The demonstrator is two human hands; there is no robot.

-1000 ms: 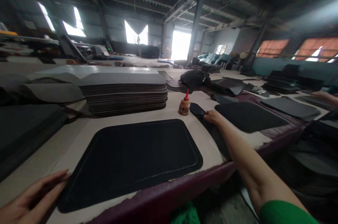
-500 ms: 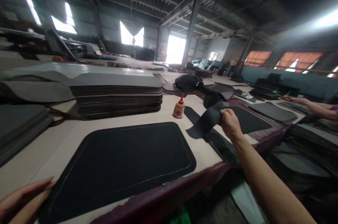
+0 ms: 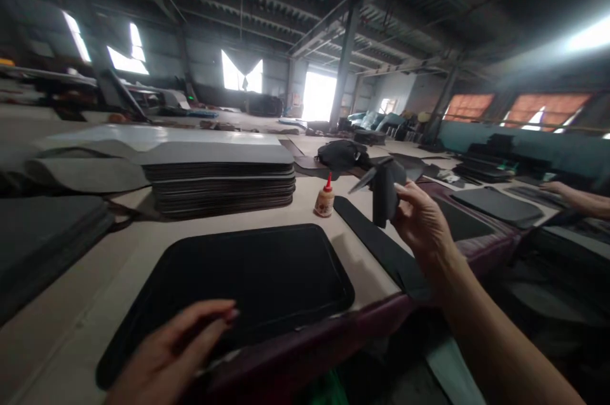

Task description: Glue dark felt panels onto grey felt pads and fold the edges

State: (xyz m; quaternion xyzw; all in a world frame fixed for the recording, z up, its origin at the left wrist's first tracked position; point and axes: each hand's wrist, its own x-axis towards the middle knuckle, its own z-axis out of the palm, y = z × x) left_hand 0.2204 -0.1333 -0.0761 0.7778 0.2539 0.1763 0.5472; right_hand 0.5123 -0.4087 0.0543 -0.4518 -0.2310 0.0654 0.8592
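Looks like pickup stage: the right hand [image 3: 423, 219] pinches a curled dark-grey flexible strip [image 3: 382, 192], the left hand [image 3: 174, 351] hangs loose near left, so next probably calls for both.

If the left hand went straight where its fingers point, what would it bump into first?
The left hand would probably meet the flat black panel first. The hand's height is hard to tell, so it might skim over instead.

From here, the left hand [image 3: 176, 351] at seven o'clock is bare, as are the right hand [image 3: 422, 220] and forearm [image 3: 490, 329] at four.
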